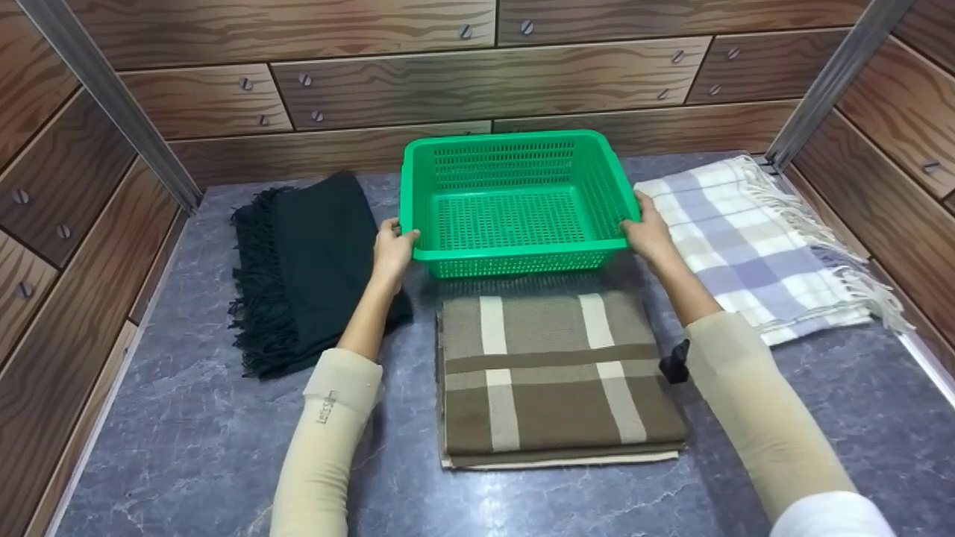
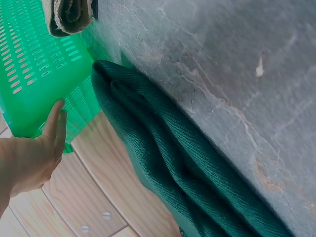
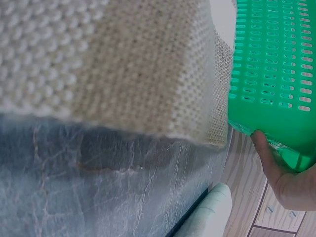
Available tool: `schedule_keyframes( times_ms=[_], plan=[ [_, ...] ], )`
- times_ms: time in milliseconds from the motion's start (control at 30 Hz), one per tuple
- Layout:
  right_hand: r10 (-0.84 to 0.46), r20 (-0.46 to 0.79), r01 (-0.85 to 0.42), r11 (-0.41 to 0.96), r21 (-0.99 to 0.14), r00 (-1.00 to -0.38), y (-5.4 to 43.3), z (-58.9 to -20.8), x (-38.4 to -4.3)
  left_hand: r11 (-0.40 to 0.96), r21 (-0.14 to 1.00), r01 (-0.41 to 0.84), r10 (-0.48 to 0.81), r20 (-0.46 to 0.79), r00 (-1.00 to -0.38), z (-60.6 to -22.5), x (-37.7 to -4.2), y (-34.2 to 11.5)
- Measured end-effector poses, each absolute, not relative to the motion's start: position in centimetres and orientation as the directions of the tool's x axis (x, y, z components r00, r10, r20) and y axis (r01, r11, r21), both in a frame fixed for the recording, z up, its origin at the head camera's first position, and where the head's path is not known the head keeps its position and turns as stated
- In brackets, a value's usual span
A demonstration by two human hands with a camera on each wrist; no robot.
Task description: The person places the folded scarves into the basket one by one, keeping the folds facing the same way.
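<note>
1. Fringe (image 1: 255, 298) runs down the left side of the dark cloth (image 1: 321, 261), which lies folded on the table (image 1: 186, 425); to do this well, I would hold the basket high enough not to drag this cloth along.
2. Left hand (image 1: 393, 253) grips the left side of the green basket (image 1: 522, 249), near its front corner; the thumb is on the rim and the fingers press the outside wall, so the hand is bent round the edge, not spread wide.
3. The basket is at the back, in the middle, with nothing in it; I cannot tell if its bottom touches the table; it seems best to hold both sides at the same height and go slowly, so it does not tip.
4. The brown cloth (image 1: 559, 410) lies folded in front of the basket; a careful person would not bump its neat edges.
5. Right hand (image 1: 649, 233) grips the right side of the basket, also near the front; its thumb is over the rim, with fingers on the outside.
6. The white and purple cloth (image 1: 753, 253) lies folded at the right; its loose strings could catch, so take care there.
</note>
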State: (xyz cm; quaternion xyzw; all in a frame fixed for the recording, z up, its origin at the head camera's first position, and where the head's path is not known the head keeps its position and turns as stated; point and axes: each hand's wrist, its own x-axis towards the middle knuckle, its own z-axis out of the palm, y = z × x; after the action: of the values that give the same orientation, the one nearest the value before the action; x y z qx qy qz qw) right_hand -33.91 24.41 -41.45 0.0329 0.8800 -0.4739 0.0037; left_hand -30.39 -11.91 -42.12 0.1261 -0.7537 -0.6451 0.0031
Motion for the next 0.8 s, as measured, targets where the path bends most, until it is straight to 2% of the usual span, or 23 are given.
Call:
schedule_keyframes(
  times_ms=[800],
  plan=[
    [0.046,-0.027,0.048,0.539,-0.841,-0.999,24.5,-41.33,-33.5,0.126,0.969,-0.211,-0.191,-0.185,-0.964,-41.87,-29.92,-11.82]
  ],
)
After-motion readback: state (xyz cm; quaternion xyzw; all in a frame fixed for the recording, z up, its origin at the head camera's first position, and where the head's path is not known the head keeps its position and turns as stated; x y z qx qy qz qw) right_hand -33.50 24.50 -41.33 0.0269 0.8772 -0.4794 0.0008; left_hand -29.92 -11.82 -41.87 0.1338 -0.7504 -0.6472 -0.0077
